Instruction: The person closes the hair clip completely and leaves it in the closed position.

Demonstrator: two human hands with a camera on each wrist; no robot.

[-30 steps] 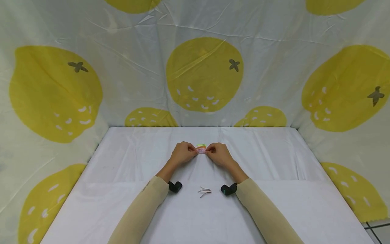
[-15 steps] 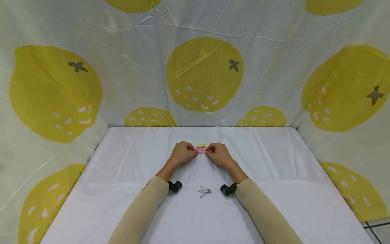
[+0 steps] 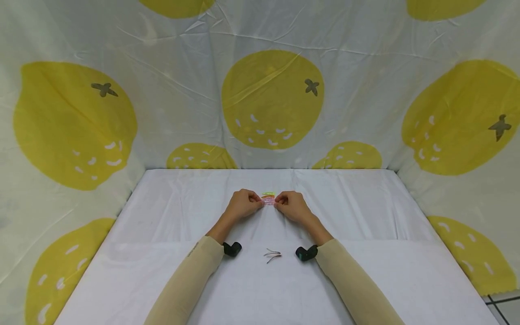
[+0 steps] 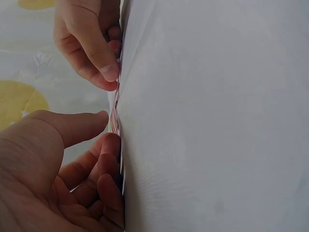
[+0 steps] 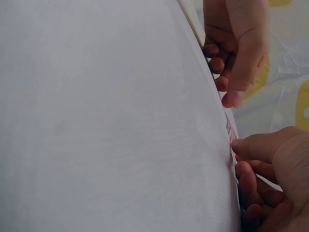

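Rising at 12 o'clock, a lemon-printed hanging backs the white table. On the table, the left hand and right hand face each other; the right sits very slightly further towards 3 o'clock than half a second ago, the left all but unmoved, which suggests a fine adjustment rather than a new stage of the work. Between them lie the coloured strips, yellow-green at the 12 o'clock edge, orange next, pink at 6 o'clock. The left grip is at their 9 o'clock end, the right grip at their 3 o'clock end; each wrist view shows curled fingers, but whether either grip pinches a strip cannot be told. Thin dark strands lie well apart, towards 6 o'clock.
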